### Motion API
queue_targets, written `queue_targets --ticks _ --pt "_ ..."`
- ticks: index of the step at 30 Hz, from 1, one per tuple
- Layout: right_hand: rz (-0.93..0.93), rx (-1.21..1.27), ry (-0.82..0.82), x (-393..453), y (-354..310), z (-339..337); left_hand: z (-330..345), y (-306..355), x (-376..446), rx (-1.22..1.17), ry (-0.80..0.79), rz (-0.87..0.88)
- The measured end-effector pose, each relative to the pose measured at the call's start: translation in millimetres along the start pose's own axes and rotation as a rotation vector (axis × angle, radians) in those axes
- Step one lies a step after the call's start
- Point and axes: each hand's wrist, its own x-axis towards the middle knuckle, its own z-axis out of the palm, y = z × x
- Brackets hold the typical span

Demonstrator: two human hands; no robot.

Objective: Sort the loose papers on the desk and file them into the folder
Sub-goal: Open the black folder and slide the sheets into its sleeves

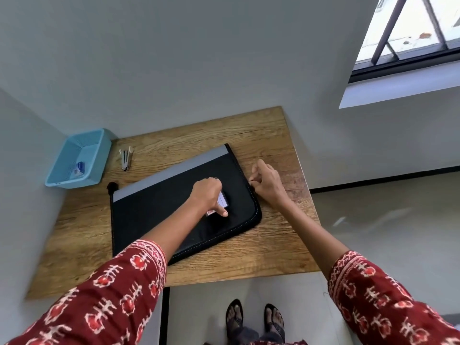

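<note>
Pinching the zipper pull at the zip folder's [174,207] edge, right hand [267,181]; left hand [207,195] presses down, fingers curled. Folder looks semi-stiff, light.

A view looking down at a wooden bench [261,135] set against a grey wall. A closed black folder [161,207] with a grey strip along its far edge lies flat on it, turned at an angle. The left hand [209,192] rests on the folder's cover, fingers curled, thumb pressing beside a small white label [222,201]. The right hand [266,181] pinches something small at the folder's right edge, likely its zipper pull. At the far left stand a light blue basket [79,160] and, just beside it, a stapler [126,158]. Both sleeves are red-patterned. A barred window shows top right.
</note>
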Motion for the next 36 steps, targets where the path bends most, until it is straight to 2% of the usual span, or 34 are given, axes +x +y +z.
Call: queue_targets --ticks 12,17,20,22,24,26,28,31,34,36 --pt "0.11 0.005 0.103 88.5 -11.1 27.9 16.7 -4.4 9.8 0.006 0.038 0.004" --pt "0.12 -0.069 0.106 118.1 -9.1 37.6 23.3 -8.0 11.9 0.01 0.039 0.02" --pt "0.131 -0.13 0.101 116.5 -12.9 36.0 23.1 -12.2 8.3 0.008 0.091 0.054" --pt "0.154 -0.146 0.123 103.3 -23.6 35.1 23.2 -22.1 1.8 -0.044 0.128 0.087" --pt "0.17 -0.171 0.114 79.0 -39.1 37.2 29.9 -45.3 -5.0 -0.232 0.159 0.102" --pt "0.183 -0.293 0.082 45.4 -52.9 46.1 42.4 -77.9 -12.1 -0.509 0.204 0.036" --pt "0.209 -0.49 0.071 7.1 -67.8 63.3 53.9 -110.8 -21.0 -0.656 0.274 -0.063" --pt "0.329 -0.601 0.037 -44.2 -93.9 103.3 65.5 -151.5 -31.7 -0.692 0.304 -0.156" --pt "0.415 -0.617 -0.057 -82.7 -115.8 143.8 75.7 -184.0 -34.6 -0.678 0.188 -0.178" --pt "0.468 -0.621 -0.052 -99.4 -127.9 161.6 83.5 -203.3 -33.2 -0.64 0.128 -0.183"
